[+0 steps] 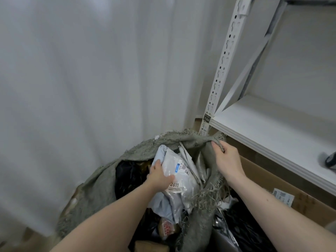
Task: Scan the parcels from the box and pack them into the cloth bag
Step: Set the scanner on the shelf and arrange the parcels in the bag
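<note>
So we've got our left hand (160,174) down in the mouth of the grey-green cloth bag (94,188), fingers curled around the edge of a white poly mailer parcel (181,171). The fingertips go behind the plastic, so we can't see them. There's a label on it reading "2011" (175,186), half covered by our wrist; the other print is too blurry to read.

Our right hand (227,160) pinches the frayed far-right rim of the bag, fingers folded over the cloth.

Deeper in the bag there are black parcels (127,175) and something brown near the bottom edge, mostly hidden by our arm. The cardboard box (272,180) sits right of the bag under the white shelf (272,124), cut off by the frame. A dark object (331,160) on the shelf is cropped, no idea what it is.
</note>
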